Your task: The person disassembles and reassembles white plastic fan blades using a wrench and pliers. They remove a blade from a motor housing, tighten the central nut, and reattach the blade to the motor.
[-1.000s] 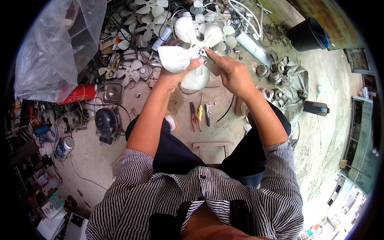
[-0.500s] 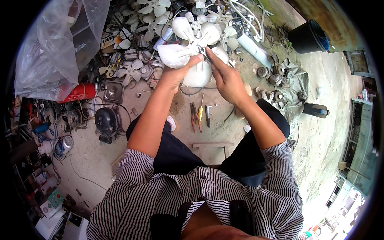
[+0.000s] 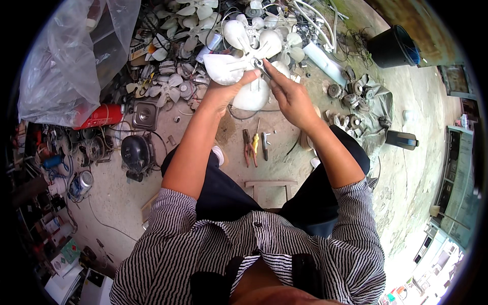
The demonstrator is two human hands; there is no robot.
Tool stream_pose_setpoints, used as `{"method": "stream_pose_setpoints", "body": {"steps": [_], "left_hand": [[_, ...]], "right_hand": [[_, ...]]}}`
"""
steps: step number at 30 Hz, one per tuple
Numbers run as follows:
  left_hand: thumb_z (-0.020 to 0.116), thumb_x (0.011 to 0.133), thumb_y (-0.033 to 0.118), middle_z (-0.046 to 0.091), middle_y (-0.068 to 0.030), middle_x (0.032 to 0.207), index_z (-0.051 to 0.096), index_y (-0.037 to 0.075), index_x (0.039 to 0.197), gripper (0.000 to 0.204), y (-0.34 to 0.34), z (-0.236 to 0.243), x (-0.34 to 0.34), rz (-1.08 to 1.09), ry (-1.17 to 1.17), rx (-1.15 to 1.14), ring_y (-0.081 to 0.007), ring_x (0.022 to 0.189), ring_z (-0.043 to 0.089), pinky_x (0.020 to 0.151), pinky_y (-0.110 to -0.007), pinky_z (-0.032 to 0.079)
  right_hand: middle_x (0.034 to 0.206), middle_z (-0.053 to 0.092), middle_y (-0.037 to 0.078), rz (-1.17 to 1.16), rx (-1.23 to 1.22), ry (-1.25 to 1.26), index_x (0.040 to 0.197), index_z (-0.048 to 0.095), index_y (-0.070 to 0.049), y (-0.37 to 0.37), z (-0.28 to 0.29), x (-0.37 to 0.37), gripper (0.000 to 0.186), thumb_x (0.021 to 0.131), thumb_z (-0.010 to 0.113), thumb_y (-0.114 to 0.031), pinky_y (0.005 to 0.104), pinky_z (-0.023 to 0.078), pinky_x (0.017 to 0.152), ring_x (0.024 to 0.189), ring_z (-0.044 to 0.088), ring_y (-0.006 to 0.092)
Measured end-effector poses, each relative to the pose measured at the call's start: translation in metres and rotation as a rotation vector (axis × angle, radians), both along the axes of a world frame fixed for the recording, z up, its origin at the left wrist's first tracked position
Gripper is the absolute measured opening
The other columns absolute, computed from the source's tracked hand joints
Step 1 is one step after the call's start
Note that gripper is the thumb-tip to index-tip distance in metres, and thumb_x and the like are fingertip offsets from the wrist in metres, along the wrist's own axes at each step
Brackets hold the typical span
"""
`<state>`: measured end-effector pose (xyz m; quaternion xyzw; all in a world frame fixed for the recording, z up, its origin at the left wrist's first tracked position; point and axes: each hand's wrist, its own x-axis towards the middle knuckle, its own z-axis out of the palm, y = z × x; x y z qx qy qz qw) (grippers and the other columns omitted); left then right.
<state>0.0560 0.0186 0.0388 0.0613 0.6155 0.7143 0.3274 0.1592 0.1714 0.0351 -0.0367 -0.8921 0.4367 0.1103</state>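
Note:
I hold a white five-bladed fan (image 3: 223, 66) up in front of me. My left hand (image 3: 226, 91) is closed on it from the lower left, thumb beside the hub, fingers mostly hidden behind a blade. My right hand (image 3: 290, 94) is closed on a small metal tool (image 3: 265, 69), perhaps a wrench, whose ring end sits at the hub. On the floor below lie red-handled pliers (image 3: 249, 147), a yellow-handled tool (image 3: 255, 143) and a dark-handled tool (image 3: 264, 147).
Piled fan blades and parts (image 3: 193, 25) lie beyond my hands. At left are a plastic bag (image 3: 66, 61), red cylinder (image 3: 101, 117) and black compressor (image 3: 136, 155). At right stand a black bucket (image 3: 386, 48) and motor parts on a tarp (image 3: 381, 101); a wooden frame (image 3: 269, 184) lies between my legs.
From a second ago, my right hand has turned a little with the tool at the hub. The fan has shifted slightly; my left hand still grips it.

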Motion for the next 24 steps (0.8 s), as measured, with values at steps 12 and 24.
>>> {"method": "stream_pose_setpoints", "body": {"steps": [12,24], "left_hand": [[0.083,0.069,0.016,0.063,-0.0066,0.108,0.054,0.002,0.117,0.058,0.001,-0.025,0.001,0.031,0.018,0.014,-0.0153,0.096,0.060,0.081,-0.028,0.050],[0.085,0.065,0.014,0.057,-0.0088,0.117,0.032,0.000,0.135,0.089,-0.005,-0.021,0.000,-0.042,-0.001,-0.076,-0.0152,0.102,0.058,0.085,-0.029,0.050]], "right_hand": [[0.102,0.064,0.019,0.066,0.010,-0.041,0.136,0.047,-0.028,0.015,0.008,0.000,0.055,0.086,0.053,-0.005,0.0397,0.051,0.076,0.082,0.064,0.0343],[0.108,0.064,0.015,0.097,0.100,-0.036,0.136,0.046,-0.027,0.022,-0.001,0.006,0.062,0.081,0.052,0.000,0.0386,0.050,0.081,0.091,0.062,0.0326]]}}
